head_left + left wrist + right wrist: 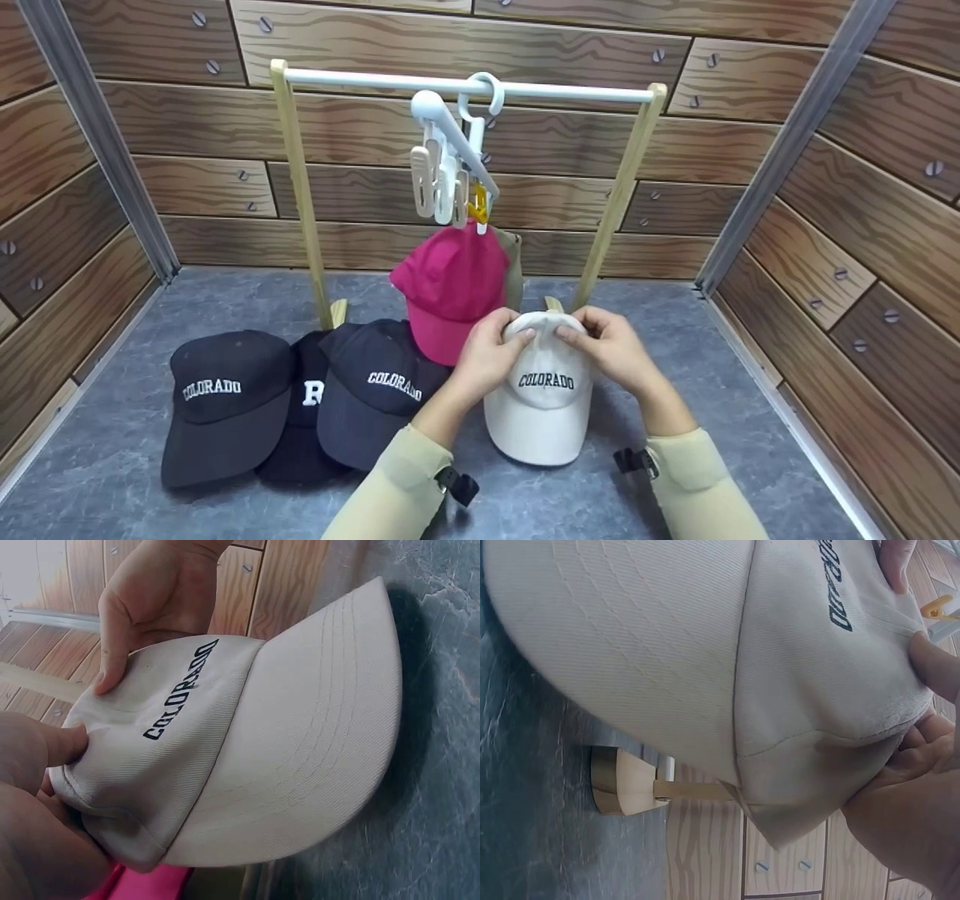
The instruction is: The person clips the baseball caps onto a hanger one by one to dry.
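A white baseball cap lettered COLORADO is held up by its crown, brim toward the front of the table. My left hand pinches the crown's left side, thumb on the front and fingers behind. On the other side my right hand pinches it the same way. Both wrist views show the cap between the two thumbs, its brim raised off the table; the fingers behind it are partly hidden. Left of my left hand hangs a pink cap, with a beige cap partly hidden behind it.
A clip hanger with several clothespins hangs from the white rail of a wooden-legged rack. Dark caps lie at left: a COLORADO cap, one with an R, and another COLORADO cap. Wood-patterned walls enclose the grey table.
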`<state>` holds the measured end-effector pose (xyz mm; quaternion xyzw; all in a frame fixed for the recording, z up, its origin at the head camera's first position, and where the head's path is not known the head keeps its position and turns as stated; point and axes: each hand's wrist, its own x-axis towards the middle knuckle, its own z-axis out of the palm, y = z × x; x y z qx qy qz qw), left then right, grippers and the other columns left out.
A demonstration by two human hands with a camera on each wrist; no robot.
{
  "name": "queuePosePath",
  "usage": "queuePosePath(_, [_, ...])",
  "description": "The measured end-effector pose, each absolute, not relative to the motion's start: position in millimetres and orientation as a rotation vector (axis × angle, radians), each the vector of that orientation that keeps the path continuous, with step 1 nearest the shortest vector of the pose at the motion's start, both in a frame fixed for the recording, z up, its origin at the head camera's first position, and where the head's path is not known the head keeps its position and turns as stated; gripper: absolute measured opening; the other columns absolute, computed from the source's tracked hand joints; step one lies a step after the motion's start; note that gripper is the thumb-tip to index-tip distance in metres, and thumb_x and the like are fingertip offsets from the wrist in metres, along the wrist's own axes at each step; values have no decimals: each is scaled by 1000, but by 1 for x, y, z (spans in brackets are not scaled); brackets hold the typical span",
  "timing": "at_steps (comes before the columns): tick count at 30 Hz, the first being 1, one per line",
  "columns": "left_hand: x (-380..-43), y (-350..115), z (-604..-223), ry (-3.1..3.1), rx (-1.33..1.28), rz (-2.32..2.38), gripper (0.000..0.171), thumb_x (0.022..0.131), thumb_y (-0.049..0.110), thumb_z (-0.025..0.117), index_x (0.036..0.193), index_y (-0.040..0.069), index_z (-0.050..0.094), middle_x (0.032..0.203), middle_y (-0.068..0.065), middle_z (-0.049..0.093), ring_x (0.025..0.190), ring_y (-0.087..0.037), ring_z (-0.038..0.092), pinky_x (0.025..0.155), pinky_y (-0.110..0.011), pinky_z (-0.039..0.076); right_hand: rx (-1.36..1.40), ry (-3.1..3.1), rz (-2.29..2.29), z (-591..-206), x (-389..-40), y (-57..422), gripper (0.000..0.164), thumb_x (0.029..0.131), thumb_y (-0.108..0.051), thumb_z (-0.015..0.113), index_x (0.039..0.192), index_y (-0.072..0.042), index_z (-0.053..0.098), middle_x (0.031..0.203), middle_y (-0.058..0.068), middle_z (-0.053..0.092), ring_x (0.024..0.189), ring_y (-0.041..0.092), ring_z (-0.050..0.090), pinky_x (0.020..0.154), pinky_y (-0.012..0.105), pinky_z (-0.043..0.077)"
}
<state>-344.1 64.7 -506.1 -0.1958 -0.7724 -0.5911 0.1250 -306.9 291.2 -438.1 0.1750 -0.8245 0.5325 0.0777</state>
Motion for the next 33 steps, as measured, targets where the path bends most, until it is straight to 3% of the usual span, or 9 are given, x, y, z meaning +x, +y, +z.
queuePosePath(10, [-349, 55, -514, -2246, -598, -1686, 10, 100, 28, 85, 104, 26, 76, 100, 14, 74, 94, -12, 70, 87, -37, 58, 553, -2463, 1570, -437, -304, 284, 18, 101, -14, 83, 96, 1, 73, 82, 5, 64, 72, 13, 59, 61, 25, 49])
queuePosePath(15, [-333, 48, -496, -2231, -627, -1659, 9, 100, 21, 83, 105, 17, 75, 100, 8, 74, 91, -12, 67, 84, -34, 57, 563, -2462, 1564, -436, -301, 280, 17, 102, -14, 82, 98, 0, 74, 83, 6, 65, 73, 14, 60, 62, 25, 50])
queuePosePath(19, [-308, 37, -466, -2199, -684, -1664, 10, 101, 15, 79, 106, 7, 74, 100, -3, 75, 92, -18, 68, 84, -39, 58, 571, -2460, 1588, -435, -300, 276, 17, 102, -13, 82, 99, 1, 74, 85, 7, 66, 74, 14, 61, 63, 26, 52])
queuePosePath(33, [-294, 18, -447, -2234, -700, -1642, 10, 103, 15, 78, 105, 7, 74, 101, -5, 75, 93, -20, 68, 87, -40, 57, 583, -2408, 1632, -437, -296, 262, 15, 102, -10, 82, 98, 2, 73, 85, 6, 67, 75, 14, 62, 64, 25, 53])
